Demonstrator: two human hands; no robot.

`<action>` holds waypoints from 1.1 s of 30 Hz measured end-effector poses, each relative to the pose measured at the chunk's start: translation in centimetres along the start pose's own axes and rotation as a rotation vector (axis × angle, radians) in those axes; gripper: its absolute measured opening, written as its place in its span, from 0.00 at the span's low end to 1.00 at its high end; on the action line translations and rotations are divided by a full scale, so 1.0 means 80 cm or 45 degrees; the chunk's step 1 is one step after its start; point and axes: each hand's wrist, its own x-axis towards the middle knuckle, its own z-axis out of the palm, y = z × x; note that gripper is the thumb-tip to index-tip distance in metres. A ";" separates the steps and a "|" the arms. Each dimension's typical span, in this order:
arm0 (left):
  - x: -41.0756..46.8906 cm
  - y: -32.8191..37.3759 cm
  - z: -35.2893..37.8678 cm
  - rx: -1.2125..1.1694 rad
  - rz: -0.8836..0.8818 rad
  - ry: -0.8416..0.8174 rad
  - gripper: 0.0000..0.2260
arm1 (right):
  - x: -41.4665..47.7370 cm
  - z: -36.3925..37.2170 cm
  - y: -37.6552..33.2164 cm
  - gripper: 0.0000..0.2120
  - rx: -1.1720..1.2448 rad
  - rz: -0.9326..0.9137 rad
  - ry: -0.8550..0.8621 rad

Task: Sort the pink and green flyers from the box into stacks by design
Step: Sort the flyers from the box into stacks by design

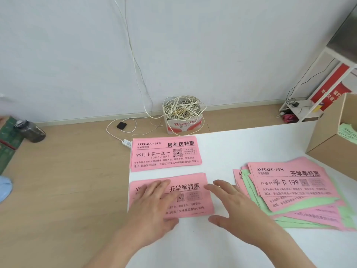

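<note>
Two pink flyer stacks lie at the left edge of the white table [241, 144]: a far stack [166, 153] and a near stack [191, 198] with a different headline. My left hand [152, 206] lies flat on the near stack, fingers straight. My right hand [231, 206] is open just right of that stack, fingertips by its right edge, thumb spread. A loose, fanned heap of mixed pink and green flyers [295, 192] lies to the right. The cardboard box [328, 136] stands at the far right with green flyers [347, 132] inside.
Beyond the table, on the wooden floor, a small box of tangled white cable [182, 115], a power strip [126, 143] and a black adapter [121, 125]. A dark bottle [31, 130] lies at the left. A white shelf unit [316, 89] stands at the back right.
</note>
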 end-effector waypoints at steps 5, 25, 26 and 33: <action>0.002 0.002 0.008 -0.027 -0.085 0.083 0.24 | -0.012 0.037 -0.003 0.26 -0.130 -0.039 0.116; 0.162 0.319 0.050 -0.097 0.370 0.216 0.14 | -0.122 -0.003 0.245 0.25 -0.006 0.337 0.472; 0.168 0.321 0.055 -0.002 0.344 0.181 0.16 | -0.123 -0.001 0.251 0.25 -0.015 0.319 0.490; 0.160 0.309 0.063 0.007 0.348 0.207 0.11 | -0.139 -0.009 0.279 0.29 0.462 0.206 0.625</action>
